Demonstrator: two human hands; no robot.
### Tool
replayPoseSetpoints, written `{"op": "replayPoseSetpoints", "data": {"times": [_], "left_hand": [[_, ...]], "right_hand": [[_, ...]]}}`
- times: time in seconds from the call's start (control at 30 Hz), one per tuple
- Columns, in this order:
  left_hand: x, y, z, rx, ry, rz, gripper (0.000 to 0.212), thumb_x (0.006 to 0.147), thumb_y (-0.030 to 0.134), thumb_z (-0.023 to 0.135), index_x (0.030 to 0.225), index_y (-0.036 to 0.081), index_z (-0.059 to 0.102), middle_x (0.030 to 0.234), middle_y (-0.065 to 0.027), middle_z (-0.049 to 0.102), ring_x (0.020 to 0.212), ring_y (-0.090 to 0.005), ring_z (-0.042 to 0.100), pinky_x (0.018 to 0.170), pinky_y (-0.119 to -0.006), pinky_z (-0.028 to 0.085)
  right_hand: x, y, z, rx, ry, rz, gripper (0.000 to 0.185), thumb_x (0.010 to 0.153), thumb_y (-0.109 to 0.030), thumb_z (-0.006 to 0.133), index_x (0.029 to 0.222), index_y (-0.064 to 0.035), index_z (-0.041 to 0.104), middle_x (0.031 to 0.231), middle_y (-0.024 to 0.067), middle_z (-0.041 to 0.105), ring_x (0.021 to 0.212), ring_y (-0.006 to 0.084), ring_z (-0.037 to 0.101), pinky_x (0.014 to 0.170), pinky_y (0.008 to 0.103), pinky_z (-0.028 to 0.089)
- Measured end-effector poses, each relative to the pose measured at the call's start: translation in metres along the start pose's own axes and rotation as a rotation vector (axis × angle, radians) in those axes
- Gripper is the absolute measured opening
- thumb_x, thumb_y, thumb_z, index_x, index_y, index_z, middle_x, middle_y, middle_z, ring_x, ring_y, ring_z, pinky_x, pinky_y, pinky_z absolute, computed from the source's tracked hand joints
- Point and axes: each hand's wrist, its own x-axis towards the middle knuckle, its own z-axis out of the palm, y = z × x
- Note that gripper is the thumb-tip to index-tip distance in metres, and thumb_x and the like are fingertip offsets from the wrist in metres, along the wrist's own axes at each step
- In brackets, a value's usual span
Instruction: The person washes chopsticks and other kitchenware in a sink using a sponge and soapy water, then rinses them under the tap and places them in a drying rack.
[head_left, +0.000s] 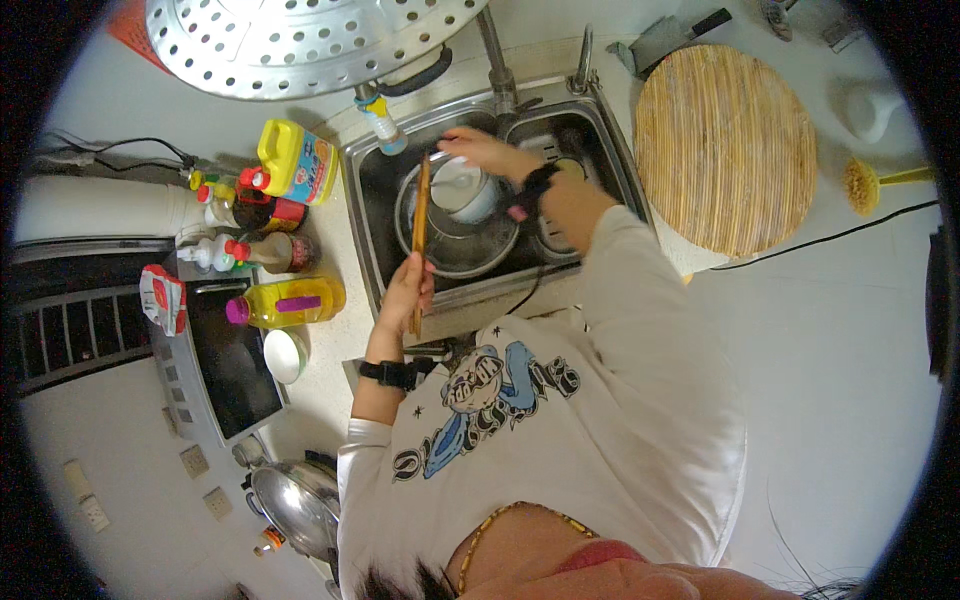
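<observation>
A bundle of wooden chopsticks is gripped near its lower end in my left hand, its upper part reaching over the sink. My right hand, slightly blurred, hovers beside the upper tips with its fingers apart; nothing shows in it. Beneath both hands, a round metal basin sits in the left bowl of the steel sink. Inside the basin is a white bowl with what looks like a white spoon. Black straps circle both wrists.
A perforated metal steamer tray hangs at the upper left. Left of the sink stand a yellow detergent jug, an oil bottle and a small bowl. To the right are a round cutting board, a cleaver and a brush.
</observation>
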Motion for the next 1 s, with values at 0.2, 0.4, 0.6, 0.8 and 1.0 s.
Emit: {"op": "replayPoseSetpoints", "data": {"times": [0.2,0.4,0.6,0.8,1.0], "left_hand": [[0.014,-0.003,-0.004,-0.061,0.014,0.035,0.031,0.09,0.042,0.049,0.092,0.012,0.042,0.062,0.0029,0.038,0.046,-0.0064,0.034,0.042,-0.022,0.029],[0.022,-0.009,-0.004,-0.15,0.084,0.07,0.021,0.093,0.028,0.048,0.092,0.008,0.046,0.066,0.0008,0.044,0.05,-0.0083,0.039,0.046,-0.022,0.034],[0.027,-0.015,-0.013,-0.101,0.008,0.137,0.026,0.095,0.03,0.042,0.102,0.006,0.05,0.072,-0.0011,0.054,0.058,-0.0095,0.049,0.053,-0.022,0.043],[0.043,-0.006,-0.003,-0.088,-0.001,0.161,0.028,0.096,0.031,0.04,0.103,0.007,0.051,0.071,-0.0015,0.055,0.056,-0.0089,0.048,0.05,-0.022,0.04],[0.052,0.003,0.008,0.024,0.012,0.232,0.033,0.096,0.037,0.038,0.1,0.007,0.051,0.061,0.0004,0.048,0.046,-0.008,0.04,0.042,-0.021,0.033]], "right_hand": [[-0.091,0.061,-0.147,-1.1,-0.243,-0.136,0.028,0.081,-0.019,0.059,0.105,-0.004,0.06,0.092,0.0153,0.062,0.081,0.0253,0.059,0.073,0.0329,0.047],[-0.152,0.151,-0.134,-1.504,-0.036,0.118,0.034,0.077,-0.013,0.058,0.11,-0.0055,0.058,0.105,0.0207,0.058,0.109,0.0318,0.048,0.092,0.0433,0.04],[-0.139,0.102,-0.115,-1.331,-0.06,0.106,0.023,0.077,-0.004,0.057,0.1,-0.0024,0.055,0.099,0.0128,0.056,0.083,0.0274,0.055,0.072,0.0345,0.045],[-0.098,0.014,-0.028,-0.084,0.116,-0.257,0.017,0.08,-0.009,0.062,0.096,-0.011,0.056,0.088,-0.0016,0.05,0.078,0.01,0.048,0.064,0.0263,0.041],[-0.041,0.025,0.076,0.214,0.154,-0.157,0.015,0.086,-0.012,0.059,0.099,-0.0051,0.057,0.092,0.0008,0.055,0.084,0.0117,0.049,0.074,0.0258,0.04]]}}
